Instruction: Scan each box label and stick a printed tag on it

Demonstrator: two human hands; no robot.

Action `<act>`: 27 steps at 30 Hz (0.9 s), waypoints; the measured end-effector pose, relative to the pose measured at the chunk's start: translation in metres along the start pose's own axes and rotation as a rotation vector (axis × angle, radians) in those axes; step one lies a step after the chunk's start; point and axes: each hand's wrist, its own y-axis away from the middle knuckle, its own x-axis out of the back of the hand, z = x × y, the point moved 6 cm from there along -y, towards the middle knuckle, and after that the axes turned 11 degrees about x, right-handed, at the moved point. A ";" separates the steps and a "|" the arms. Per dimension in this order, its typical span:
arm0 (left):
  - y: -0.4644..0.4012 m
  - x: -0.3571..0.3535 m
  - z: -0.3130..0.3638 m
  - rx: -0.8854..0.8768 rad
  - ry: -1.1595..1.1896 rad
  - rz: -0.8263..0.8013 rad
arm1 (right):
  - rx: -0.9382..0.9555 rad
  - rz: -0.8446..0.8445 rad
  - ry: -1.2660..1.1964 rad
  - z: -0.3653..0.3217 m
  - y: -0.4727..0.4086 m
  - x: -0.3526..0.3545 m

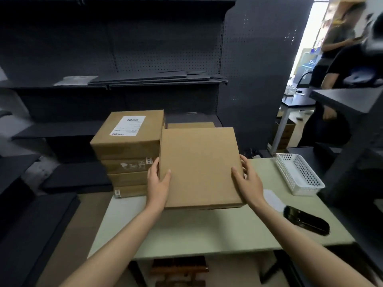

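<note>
Two hands grip a plain cardboard box (200,167) over the pale table (207,228): left hand (158,186) at nine o'clock, right hand (248,181) at three, thumbs on top. At ten o'clock, a labelled box stack (127,154); a handheld scanner (305,220) at four.

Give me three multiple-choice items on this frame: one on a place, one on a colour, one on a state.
1. Where does the black handheld scanner lie?
A. in the basket
B. on the pale table's right side
C. on the box stack

2. What colour is the perforated plastic basket?
A. white
B. blue
C. black

3. How is the plain brown cardboard box held?
A. left hand alone
B. untouched
C. left hand and right hand gripping opposite sides

Key: 1 B, it rests near the table's right edge; 2 A, its mesh walls are white; 3 C, fingers wrap both side edges.
</note>
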 end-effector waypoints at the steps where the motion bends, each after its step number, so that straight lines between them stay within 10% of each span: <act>1: 0.008 0.001 -0.007 0.013 -0.005 -0.008 | -0.009 -0.009 0.005 0.003 0.010 0.001; 27: 0.071 -0.049 -0.123 0.276 -0.085 -0.261 | -0.298 -0.334 0.019 0.136 0.079 -0.005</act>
